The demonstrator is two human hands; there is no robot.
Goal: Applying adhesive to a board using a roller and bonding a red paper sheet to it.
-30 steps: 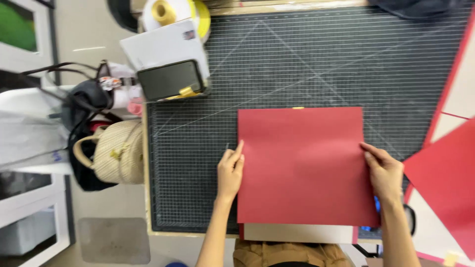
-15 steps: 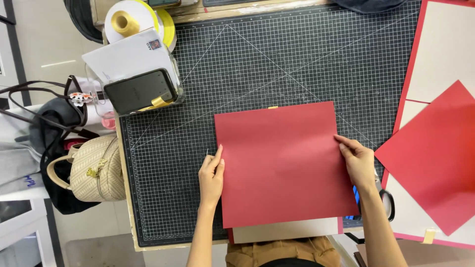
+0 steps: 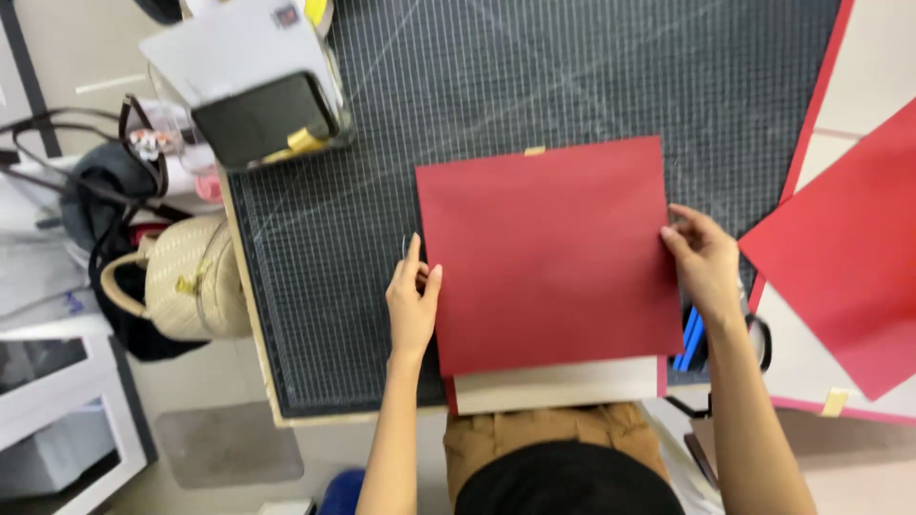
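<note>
A square sheet of red paper [image 3: 549, 253] lies on a dark gridded cutting mat [image 3: 496, 105], slightly turned. My left hand [image 3: 412, 303] holds its left edge with fingers pinching the paper. My right hand [image 3: 704, 257] grips the right edge near its upper part. Under the sheet's near edge a white board or pad [image 3: 558, 383] sticks out toward me, with a red strip beneath it.
A dark phone [image 3: 262, 119] rests on a white box at the mat's far left corner. A woven beige bag [image 3: 186, 277] and cables sit left of the table. More red paper [image 3: 849, 257] lies at the right. Blue pens [image 3: 690, 339] and scissors lie by my right wrist.
The camera has tipped closer and shifted, so the mat fills more of the view. Both hands stay on the red sheet's edges; the sheet has turned slightly.
</note>
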